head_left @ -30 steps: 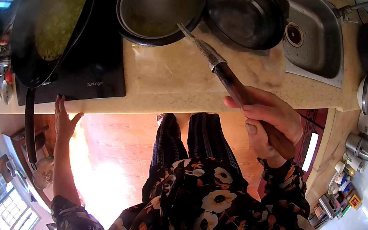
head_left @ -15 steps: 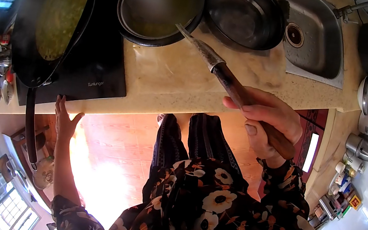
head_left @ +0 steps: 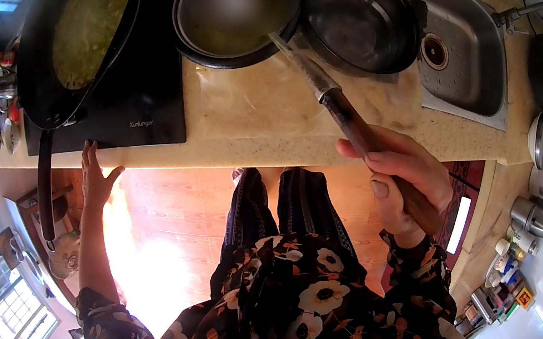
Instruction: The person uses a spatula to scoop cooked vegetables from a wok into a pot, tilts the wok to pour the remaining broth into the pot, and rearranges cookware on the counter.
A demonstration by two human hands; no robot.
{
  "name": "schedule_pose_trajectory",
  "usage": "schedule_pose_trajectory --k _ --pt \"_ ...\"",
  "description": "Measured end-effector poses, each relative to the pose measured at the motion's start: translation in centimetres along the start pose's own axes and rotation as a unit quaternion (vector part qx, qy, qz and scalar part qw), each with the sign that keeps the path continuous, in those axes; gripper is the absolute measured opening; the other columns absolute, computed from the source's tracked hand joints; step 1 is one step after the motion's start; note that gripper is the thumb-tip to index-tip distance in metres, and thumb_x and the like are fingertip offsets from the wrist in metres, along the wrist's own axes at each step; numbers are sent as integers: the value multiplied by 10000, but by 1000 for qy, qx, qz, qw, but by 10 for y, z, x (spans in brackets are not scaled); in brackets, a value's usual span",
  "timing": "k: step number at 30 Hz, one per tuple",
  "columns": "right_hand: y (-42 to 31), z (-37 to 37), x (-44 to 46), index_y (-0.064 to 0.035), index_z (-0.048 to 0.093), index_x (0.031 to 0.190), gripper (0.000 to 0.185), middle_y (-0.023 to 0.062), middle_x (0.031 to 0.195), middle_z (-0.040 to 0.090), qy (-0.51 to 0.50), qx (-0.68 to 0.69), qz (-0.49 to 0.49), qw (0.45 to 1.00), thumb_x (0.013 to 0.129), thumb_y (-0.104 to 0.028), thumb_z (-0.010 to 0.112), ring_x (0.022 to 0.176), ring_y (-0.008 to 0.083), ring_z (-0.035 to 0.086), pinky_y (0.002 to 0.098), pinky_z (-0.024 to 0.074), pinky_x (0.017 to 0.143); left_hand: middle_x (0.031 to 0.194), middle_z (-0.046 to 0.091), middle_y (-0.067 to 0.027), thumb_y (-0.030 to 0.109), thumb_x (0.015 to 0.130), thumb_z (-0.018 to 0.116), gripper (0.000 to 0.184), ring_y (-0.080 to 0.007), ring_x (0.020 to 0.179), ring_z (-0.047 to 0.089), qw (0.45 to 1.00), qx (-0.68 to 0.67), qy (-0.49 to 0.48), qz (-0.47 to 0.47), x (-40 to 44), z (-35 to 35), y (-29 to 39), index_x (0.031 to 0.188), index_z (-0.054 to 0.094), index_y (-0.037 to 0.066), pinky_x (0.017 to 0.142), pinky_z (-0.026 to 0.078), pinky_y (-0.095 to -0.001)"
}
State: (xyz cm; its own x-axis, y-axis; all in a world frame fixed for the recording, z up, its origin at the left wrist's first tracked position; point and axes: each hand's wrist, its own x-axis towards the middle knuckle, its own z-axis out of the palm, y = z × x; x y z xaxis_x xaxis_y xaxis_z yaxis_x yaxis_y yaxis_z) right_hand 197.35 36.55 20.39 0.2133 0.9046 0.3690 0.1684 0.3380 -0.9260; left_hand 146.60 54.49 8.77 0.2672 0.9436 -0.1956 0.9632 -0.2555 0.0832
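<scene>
wok (head_left: 118,48) on the black cooktop (head_left: 143,92): yellow-green, soupy food inside. round pot (head_left: 225,62), just beside the cooktop on the counter (head_left: 247,103): yellowish stuff shows low in the opening, under a blurred grey round patch (from here i can't tell if that's the tool's head or steam). dark pan (head_left: 368,30) next to it, shiny bottom visible. sink (head_left: 474,89) beyond, drain showing.

right hand (head_left: 412,176) is closed around the wooden handle of a metal-necked utensil (head_left: 341,111), its neck reaching the pot's rim area. left hand (head_left: 95,175) is open, fingers spread, by the counter edge near the wok's handle; contact unclear.

versus half a second ago: right hand and utensil shifted slightly right; left hand and wok same.
</scene>
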Motion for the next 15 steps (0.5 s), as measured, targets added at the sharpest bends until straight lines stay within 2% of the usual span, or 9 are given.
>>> schedule_pose_trajectory --k 15 --pt "-6 2 1 -1 610 1001 168 231 1066 606 -7 12 42 999 835 -24 598 936 275 655 315 540 790 1454 229 -193 226 668 792 885 -386 1320 257 1000 -6 3 0 0 0 1 1372 282 63 1058 310 -454"
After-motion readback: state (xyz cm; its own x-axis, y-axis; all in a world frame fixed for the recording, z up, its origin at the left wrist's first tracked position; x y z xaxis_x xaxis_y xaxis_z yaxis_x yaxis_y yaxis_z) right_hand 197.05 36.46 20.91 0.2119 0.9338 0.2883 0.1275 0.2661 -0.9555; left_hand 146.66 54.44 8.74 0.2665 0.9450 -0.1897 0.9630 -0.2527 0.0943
